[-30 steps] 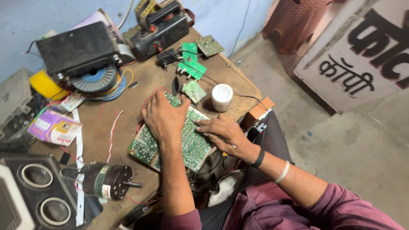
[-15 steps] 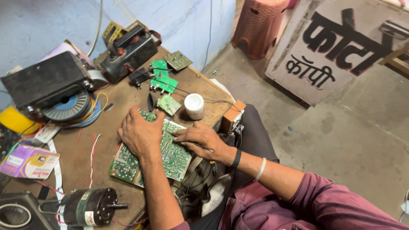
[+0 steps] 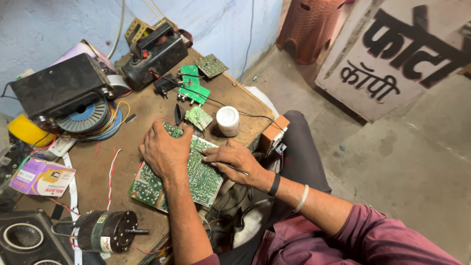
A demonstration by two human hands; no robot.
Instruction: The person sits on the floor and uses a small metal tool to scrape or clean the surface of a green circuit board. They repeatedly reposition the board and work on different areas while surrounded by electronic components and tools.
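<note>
Board: the large green rectangular circuit board [image 3: 196, 172] lies flat at the near edge of your brown wooden workbench [image 3: 122, 162], partly overhanging toward your lap, within easy reach of both hands.
Left hand: your left hand [image 3: 164, 152] is spread palm-down on the board's far end, pressing rather than gripping, which pins it.
Right hand: your right hand [image 3: 235, 164] rests flat on the near edge, fingers extended, clasping nothing.
Nearby: a small white round plastic jar [image 3: 227, 120] and small green circuit boards [image 3: 194, 88] sit just beyond.
Motor: a black cylindrical motor [image 3: 105, 230] lies well apart.
</note>
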